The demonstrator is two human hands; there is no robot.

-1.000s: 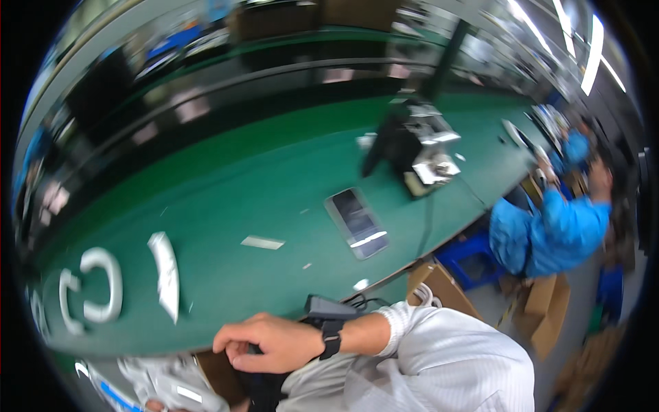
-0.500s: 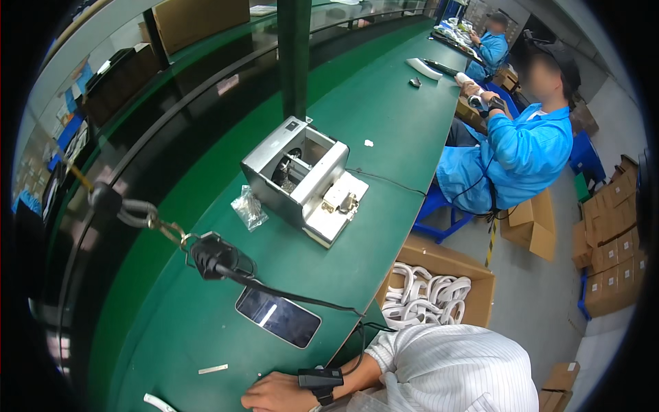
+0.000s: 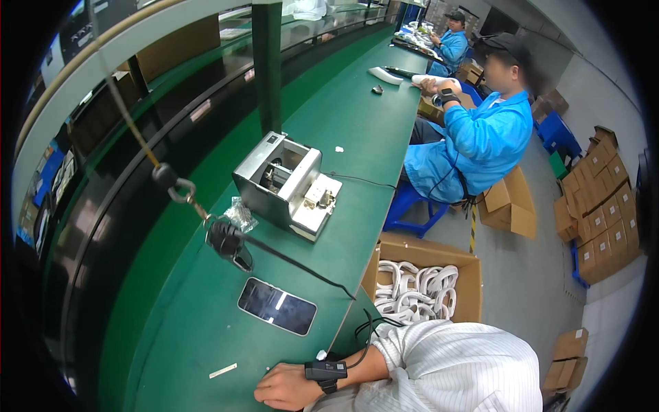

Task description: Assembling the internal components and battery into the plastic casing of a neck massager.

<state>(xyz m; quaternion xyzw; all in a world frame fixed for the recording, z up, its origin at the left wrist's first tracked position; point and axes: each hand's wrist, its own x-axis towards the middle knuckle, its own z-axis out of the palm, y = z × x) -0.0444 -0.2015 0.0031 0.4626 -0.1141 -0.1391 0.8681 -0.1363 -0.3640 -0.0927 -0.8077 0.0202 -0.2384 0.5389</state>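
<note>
My right hand (image 3: 285,386) lies at the near edge of the green table, back of the hand upward. Its fingers look bent downward, and whatever they hold, if anything, is hidden beneath them. A black band with a small black box (image 3: 325,371) and a cable circles the wrist. A thin pale strip (image 3: 223,371) lies just left of this hand. Farther up rests a smartphone (image 3: 277,306) with a dark screen. Above it hangs a black tool (image 3: 230,244) on a hook and cord. My left hand is out of view.
A grey metal machine (image 3: 285,185) stands mid-table beside a clear bag of small parts (image 3: 239,215). Right of the table, a cardboard box (image 3: 468,292) holds several white curved parts (image 3: 415,292). A co-worker in blue (image 3: 473,141) sits farther along, holding a white piece.
The view has shifted, so the machine, phone and co-worker appear farther left or higher. A white curved piece at the lower left has left the picture. My right hand stays on the table.
</note>
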